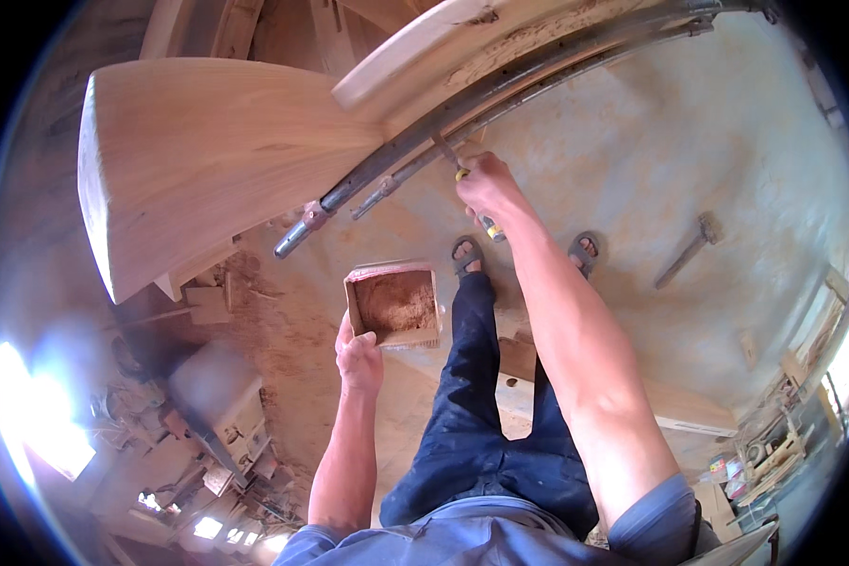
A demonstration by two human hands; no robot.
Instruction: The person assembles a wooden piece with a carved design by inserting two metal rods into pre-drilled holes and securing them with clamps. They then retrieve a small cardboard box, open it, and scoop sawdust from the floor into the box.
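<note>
My left hand (358, 361) grips a small open box (423, 337) by its near left corner, thumb on the rim. Reddish-brown powder (387, 300), like sawdust, lies inside it. My right hand (489, 187) is closed round the yellow-and-black handle of a flat-bladed hand tool (446, 151); whether it is a chisel or a scraper I cannot make out. Its blade points up and left, against or just in front of a long metal clamp pipe (415, 135). Beyond the pipe is a large pale timber piece (226, 141); a long wooden beam (434, 47) runs to the upper right.
A second, thinner pipe (396, 181) runs beside the first. On the floor to the right lies a hammer (686, 252). A plank (684, 407) lies near my legs. Clutter and wood scraps (226, 472) fill the lower left; more scraps (774, 462) are at lower right.
</note>
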